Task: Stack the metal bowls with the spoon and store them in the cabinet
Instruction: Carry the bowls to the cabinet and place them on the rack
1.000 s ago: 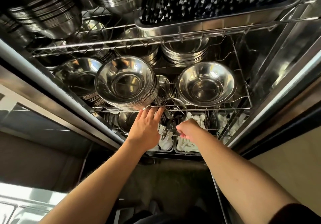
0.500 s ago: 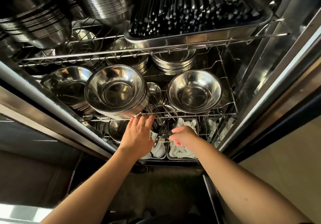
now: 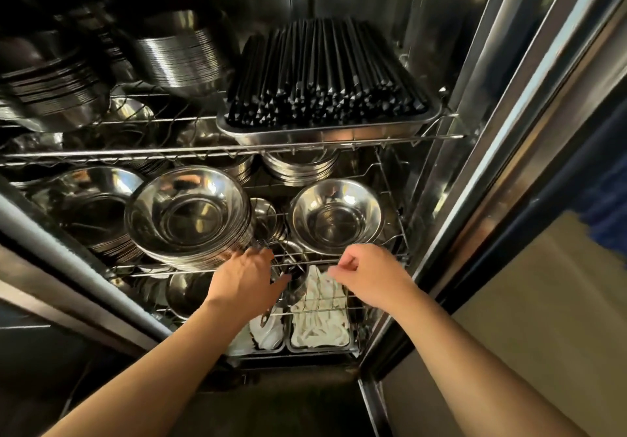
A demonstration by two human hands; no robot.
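Note:
A tall stack of metal bowls (image 3: 190,212) stands on the middle wire shelf (image 3: 317,261) of the open cabinet. My left hand (image 3: 249,282) lies palm down at the stack's front edge, fingertips against its lowest rims. Just under that hand, on the shelf below, a small metal bowl (image 3: 296,282) holds a spoon, and the spoon handle (image 3: 265,319) sticks out toward me. My right hand (image 3: 371,275) hovers at the shelf's front rail, fingers curled, nothing in it. A single bowl (image 3: 336,219) sits to the right of the stack.
More bowl stacks (image 3: 91,206) fill the shelf's left side and the top shelf. A steel tray (image 3: 325,135) of black chopsticks sits top right. Trays of white cloths (image 3: 320,324) lie at the bottom. The steel door frame (image 3: 492,165) runs along the right.
The view has tilted up, so both hands sit lower in frame. My right hand has moved right, away from the spoon handle and small bowl. My left hand stays at the bowl stack.

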